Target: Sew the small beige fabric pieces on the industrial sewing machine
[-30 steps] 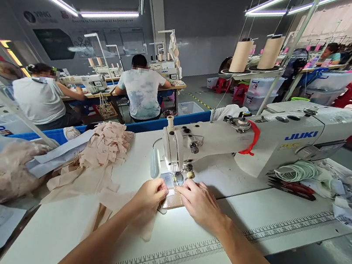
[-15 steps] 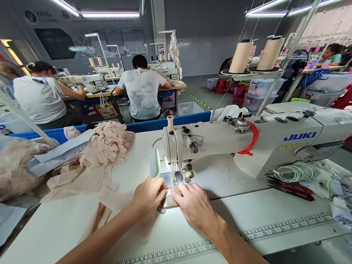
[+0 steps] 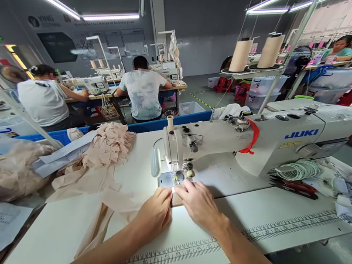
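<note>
Just in front of the needle area of the white sewing machine (image 3: 214, 144), a small beige fabric piece (image 3: 177, 200) lies between my hands. My left hand (image 3: 156, 210) is closed with its fingertips at the fabric's left edge; part of the cloth is hidden beneath it. On the other side, my right hand (image 3: 199, 202) has bent fingers pressed together on the fabric, close to the presser foot. The metal needle plate (image 3: 165, 180) shows beyond my left fingertips. More beige cloth strips (image 3: 121, 199) trail over the table to the left of my left hand.
A heap of beige fabric pieces (image 3: 109, 144) sits at the left, beside a plastic bag (image 3: 9, 164). Dark-handled snips (image 3: 296, 187) and coiled pale cord (image 3: 299, 170) lie by the machine's right end. A printed ruler (image 3: 178, 249) runs along the front edge. Co-workers sit beyond.
My left hand has drawn back toward me and slightly right, uncovering more of the needle plate. My right hand stays nearly in place on the fabric. The view has shifted slightly.
</note>
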### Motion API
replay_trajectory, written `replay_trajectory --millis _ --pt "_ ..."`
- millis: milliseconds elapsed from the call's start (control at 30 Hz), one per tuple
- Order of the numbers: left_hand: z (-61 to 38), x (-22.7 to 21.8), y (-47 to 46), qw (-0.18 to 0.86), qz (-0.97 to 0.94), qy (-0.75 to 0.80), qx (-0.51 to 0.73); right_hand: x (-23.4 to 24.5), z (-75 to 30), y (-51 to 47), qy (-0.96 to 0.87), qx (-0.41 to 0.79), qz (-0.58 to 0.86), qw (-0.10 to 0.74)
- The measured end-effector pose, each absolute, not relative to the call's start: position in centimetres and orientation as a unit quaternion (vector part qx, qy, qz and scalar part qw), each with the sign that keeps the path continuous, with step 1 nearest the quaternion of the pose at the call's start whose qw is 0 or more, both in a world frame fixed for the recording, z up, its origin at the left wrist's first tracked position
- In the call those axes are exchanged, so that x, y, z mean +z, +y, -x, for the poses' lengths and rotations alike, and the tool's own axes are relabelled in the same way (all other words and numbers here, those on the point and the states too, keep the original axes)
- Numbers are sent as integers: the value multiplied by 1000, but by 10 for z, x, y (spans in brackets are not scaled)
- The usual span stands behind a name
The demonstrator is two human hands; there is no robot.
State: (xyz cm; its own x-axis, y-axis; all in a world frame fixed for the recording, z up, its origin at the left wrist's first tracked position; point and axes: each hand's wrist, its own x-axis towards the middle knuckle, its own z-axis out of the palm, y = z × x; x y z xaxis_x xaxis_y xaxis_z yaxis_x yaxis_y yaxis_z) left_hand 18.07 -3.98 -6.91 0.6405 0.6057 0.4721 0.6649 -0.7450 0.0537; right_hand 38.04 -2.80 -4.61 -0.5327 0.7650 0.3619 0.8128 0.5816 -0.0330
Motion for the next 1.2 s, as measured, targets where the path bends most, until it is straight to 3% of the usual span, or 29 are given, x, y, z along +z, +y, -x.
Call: replay_trajectory --millis 200,567,933,1200 --pt "-185 -66 -22 68 901 -380 -198 -44 -390 -15 -835 -25 521 177" --pt "-190 -78 -5 80 899 -373 -216 -51 -393 -13 -834 -32 521 181" --pt "-189 -73 -5 91 900 -361 -227 -38 -390 6 -744 143 583 293" --pt "-190 -74 -2 98 901 -358 -227 -41 -393 9 -733 146 583 319"
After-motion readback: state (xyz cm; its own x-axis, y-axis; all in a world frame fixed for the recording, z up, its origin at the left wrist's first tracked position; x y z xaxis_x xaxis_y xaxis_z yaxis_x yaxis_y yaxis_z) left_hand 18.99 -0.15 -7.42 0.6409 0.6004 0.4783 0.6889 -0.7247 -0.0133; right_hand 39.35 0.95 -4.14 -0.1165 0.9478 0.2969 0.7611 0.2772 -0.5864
